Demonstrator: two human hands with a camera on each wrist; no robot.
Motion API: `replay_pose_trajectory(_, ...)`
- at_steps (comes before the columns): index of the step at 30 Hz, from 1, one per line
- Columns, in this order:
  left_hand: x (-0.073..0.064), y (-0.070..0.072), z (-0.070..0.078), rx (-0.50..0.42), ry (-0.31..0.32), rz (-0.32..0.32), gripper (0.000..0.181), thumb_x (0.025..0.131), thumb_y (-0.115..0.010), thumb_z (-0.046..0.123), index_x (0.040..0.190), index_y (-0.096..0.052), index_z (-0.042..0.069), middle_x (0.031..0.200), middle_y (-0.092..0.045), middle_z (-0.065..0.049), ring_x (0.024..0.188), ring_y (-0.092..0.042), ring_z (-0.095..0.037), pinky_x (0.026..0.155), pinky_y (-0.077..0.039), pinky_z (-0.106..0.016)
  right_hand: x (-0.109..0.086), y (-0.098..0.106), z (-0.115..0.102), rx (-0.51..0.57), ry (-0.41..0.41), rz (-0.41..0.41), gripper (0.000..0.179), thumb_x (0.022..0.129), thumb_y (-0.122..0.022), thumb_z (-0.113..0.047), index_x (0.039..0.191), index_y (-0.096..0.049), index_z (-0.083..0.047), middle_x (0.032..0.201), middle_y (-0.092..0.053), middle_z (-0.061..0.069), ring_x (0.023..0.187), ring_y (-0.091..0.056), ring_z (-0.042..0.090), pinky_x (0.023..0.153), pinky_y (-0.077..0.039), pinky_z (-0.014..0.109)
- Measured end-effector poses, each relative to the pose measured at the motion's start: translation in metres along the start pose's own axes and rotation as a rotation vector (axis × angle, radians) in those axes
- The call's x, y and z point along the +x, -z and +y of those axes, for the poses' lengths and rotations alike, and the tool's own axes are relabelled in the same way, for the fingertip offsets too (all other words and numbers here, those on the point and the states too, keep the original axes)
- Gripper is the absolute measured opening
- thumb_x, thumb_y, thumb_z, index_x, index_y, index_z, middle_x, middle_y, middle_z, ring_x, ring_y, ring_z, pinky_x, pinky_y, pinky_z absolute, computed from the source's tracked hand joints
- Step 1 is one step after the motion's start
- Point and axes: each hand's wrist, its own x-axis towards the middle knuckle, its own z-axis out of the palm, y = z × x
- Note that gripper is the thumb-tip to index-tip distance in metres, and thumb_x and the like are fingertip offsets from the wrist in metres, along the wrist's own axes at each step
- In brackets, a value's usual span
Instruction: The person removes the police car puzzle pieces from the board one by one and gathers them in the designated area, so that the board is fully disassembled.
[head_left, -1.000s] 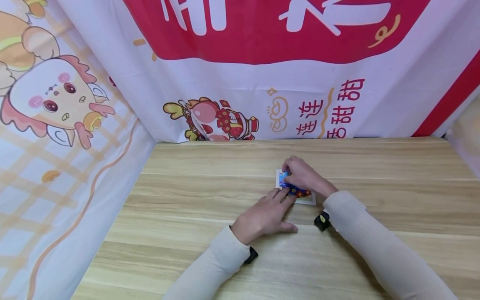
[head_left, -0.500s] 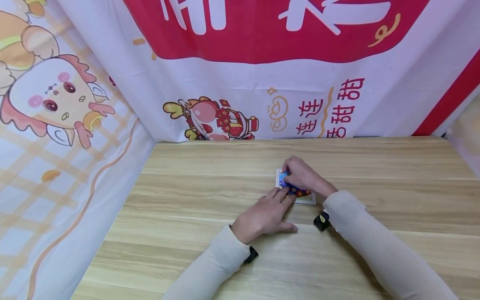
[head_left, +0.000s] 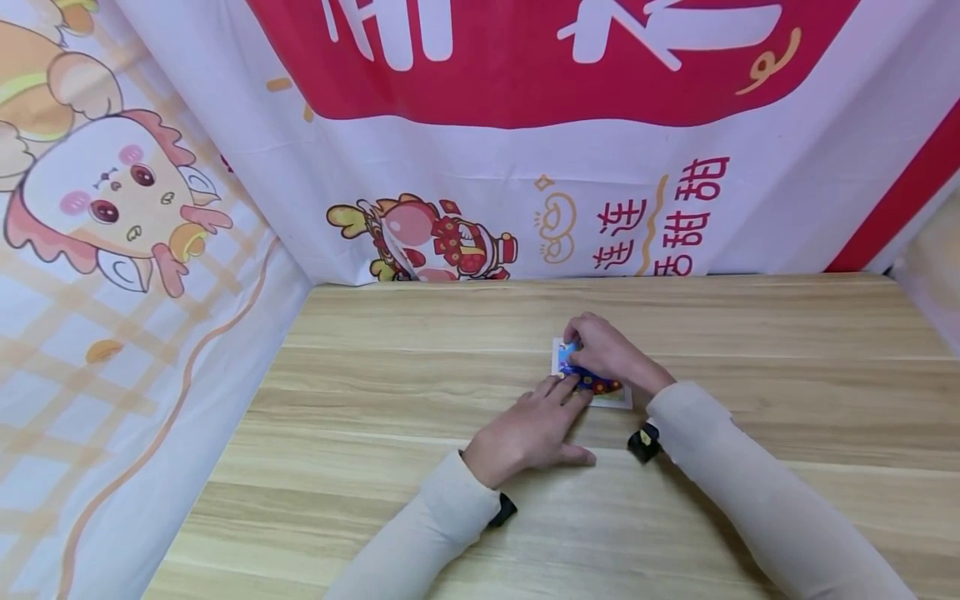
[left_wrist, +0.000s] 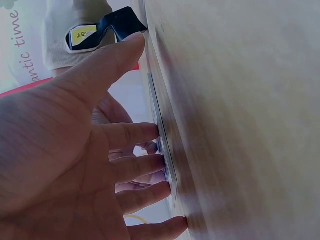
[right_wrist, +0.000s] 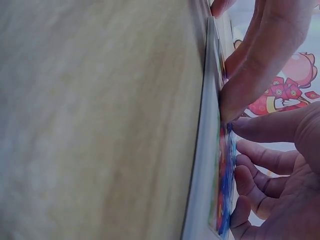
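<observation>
- Head: the picture card [head_left: 602, 386] lies flat on the surface [head_left: 405, 367], beneath my bent right hand [head_left: 606, 348] and the fingertips of my spread left hand [head_left: 525, 433].
- Left wrist: straight left fingers meet the card, seemingly steadying it.
- Right wrist: thumb and bent fingers at its face; whether pinching, I cannot tell. Next probably calls for light fingertip control.
</observation>
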Motion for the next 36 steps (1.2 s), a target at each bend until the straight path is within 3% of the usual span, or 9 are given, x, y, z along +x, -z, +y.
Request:
replay_pose_trajectory(14,-0.0004,0.0,0.0016,0.009,0.005,0.004,0.087,0.096,-0.067,0.061,0.164,-0.036,0.017,0.175,-0.022,-0.009,0.162,-0.022,-0.03,0.125,-0.034,-0.05,0.0016,-0.0003,0.0027,0.032,0.025,0.004,0.023,0.092,-0.069,0.001,0.115,-0.064,0.002,0.117,-0.06,0.018,0.105,-0.059,0.029,0.096,-0.051,0.044)
replay_pose_trajectory(24,-0.0008,0.0003,0.0016,-0.019,0.009,-0.006,0.088,0.096,-0.067,0.06,0.165,-0.034,0.017,0.176,-0.019,-0.009,0.163,-0.019,-0.031,0.126,-0.032,-0.051,0.0013,-0.0018,0.0055,0.065,0.055,0.011,0.023,0.094,-0.068,0.002,0.117,-0.066,0.001,0.119,-0.062,0.019,0.109,-0.06,0.031,0.101,-0.05,0.049)
replay_pose_trajectory(36,-0.0017,0.0004,0.003,-0.023,0.015,0.0,0.087,0.096,-0.067,0.06,0.165,-0.034,0.018,0.176,-0.02,-0.009,0.163,-0.019,-0.031,0.126,-0.032,-0.052,-0.001,-0.0001,0.0087,0.089,0.103,0.027,0.023,0.092,-0.069,0.001,0.115,-0.068,-0.003,0.118,-0.063,0.021,0.108,-0.061,0.034,0.097,-0.05,0.051)
